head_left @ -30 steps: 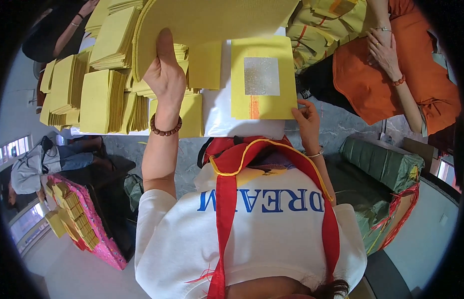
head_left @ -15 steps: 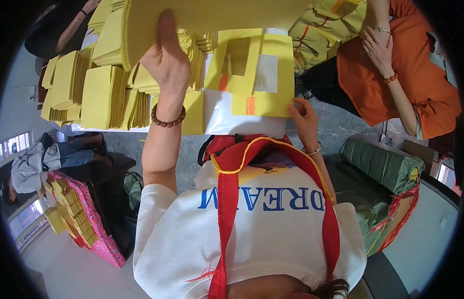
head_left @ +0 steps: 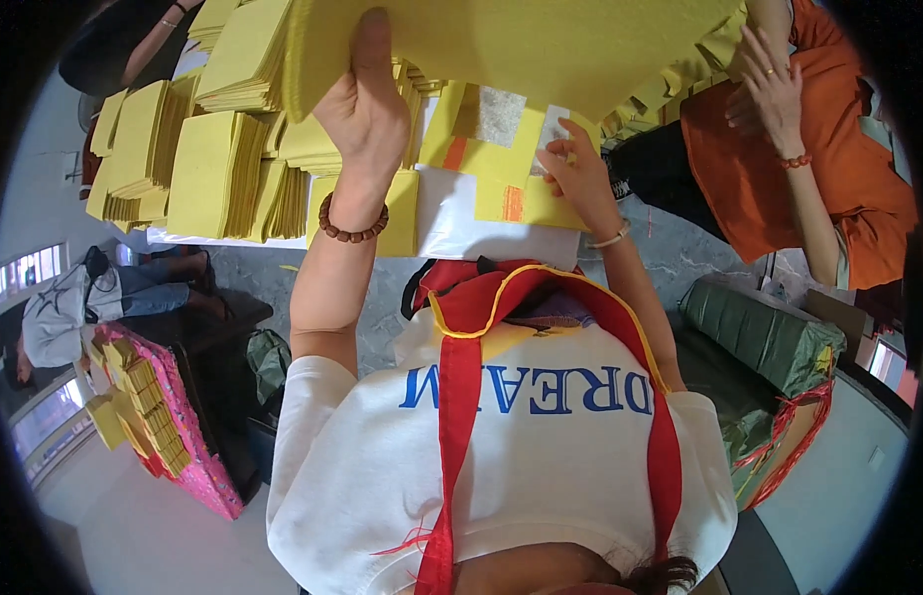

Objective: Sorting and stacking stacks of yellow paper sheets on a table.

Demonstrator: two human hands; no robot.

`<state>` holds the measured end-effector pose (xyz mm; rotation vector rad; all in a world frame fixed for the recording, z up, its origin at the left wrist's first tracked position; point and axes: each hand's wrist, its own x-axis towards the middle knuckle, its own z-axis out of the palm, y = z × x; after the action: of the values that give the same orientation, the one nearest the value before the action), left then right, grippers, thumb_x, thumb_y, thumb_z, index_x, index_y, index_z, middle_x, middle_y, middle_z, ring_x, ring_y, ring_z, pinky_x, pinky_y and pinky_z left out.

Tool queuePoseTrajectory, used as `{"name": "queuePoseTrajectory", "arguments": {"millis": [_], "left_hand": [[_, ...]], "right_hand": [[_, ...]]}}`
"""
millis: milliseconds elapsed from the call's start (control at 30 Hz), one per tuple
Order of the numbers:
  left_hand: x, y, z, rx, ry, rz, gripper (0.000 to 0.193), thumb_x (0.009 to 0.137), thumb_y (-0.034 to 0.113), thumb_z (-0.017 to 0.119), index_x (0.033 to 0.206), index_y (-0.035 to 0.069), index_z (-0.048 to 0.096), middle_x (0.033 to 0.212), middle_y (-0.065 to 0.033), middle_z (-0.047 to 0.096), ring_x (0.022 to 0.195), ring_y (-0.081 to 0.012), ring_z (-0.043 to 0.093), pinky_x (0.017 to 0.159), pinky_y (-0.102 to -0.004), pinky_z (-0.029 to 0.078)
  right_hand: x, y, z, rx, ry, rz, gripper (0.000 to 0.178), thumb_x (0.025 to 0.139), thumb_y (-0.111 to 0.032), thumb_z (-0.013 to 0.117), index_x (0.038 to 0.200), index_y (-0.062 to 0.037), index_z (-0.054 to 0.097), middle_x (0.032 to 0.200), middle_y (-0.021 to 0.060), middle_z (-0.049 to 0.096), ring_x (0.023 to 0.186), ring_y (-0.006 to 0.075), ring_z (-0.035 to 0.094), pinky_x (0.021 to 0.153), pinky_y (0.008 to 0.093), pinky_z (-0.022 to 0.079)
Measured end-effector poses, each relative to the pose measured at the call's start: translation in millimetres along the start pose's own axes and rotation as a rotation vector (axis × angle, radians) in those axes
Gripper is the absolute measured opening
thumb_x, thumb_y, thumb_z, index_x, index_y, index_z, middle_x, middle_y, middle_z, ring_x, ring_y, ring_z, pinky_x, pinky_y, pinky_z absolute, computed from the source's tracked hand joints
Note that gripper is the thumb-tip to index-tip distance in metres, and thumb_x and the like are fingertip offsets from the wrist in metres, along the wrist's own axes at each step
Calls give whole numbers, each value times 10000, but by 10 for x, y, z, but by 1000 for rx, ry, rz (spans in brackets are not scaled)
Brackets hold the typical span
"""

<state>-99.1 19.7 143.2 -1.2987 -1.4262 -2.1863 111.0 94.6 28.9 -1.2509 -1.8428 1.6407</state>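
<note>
My left hand [head_left: 364, 117] is closed on a thick yellow paper stack [head_left: 521, 50], its thumb on top near the left edge. The stack is raised above the table and runs across the top of the view. Under its right part my right hand [head_left: 583, 177] reaches over the yellow sheets [head_left: 496, 201], fingers apart and slightly bent. Those sheets overlap and bear silvery rectangles [head_left: 501, 117] and orange-red marks. Whether the right fingertips touch the paper I cannot tell. The raised stack hides the far ends of the sheets.
Bundles of yellow paper [head_left: 215, 169] crowd the left of the white-covered table [head_left: 451, 223]. A person in orange [head_left: 734, 164] sits at the right, hands near more yellow paper [head_left: 670, 89]. Green-wrapped bales [head_left: 759, 327] stand at right behind me. Another person [head_left: 74, 307] is far left.
My left hand has carried the yellow stack to the right and farther over the sheets. My right hand has moved from their right edge inward. The other person's hands have lifted.
</note>
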Motion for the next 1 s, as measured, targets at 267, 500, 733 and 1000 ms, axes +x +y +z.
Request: {"name": "queuePoseTrajectory", "arguments": {"millis": [267,500,733,1000], "left_hand": [[291,-1,-401,-281,118,-135,175,930,158,526,1020,15,575,1006,-45,603,861,-118,562,728,-278,475],[412,137,-444,-339,269,-144,234,919,188,547,1088,26,559,1061,-53,597,925,-140,568,807,-310,479],[530,123,-646,-424,295,-138,321,923,236,538,1170,34,511,1106,-68,590,964,-153,569,832,-338,481],[471,96,-654,-399,270,-164,300,927,256,526,1126,33,548,1075,-69,603,940,-156,583,810,-328,493]], "right_hand": [[315,-56,181,441,-7,103,601,794,-172,685,1297,-69,373,841,26,554,547,54,471,435,194,343],[625,-220,261,545,-190,69,610,773,-149,692,1274,6,381,708,10,495,556,60,427,438,220,324],[790,-340,536,546,-174,-245,420,779,-91,598,1165,32,484,786,68,616,691,135,573,628,256,452],[608,-1063,911,-428,-123,-237,675,750,-289,604,1313,0,369,708,81,603,618,189,591,536,326,451]]}}
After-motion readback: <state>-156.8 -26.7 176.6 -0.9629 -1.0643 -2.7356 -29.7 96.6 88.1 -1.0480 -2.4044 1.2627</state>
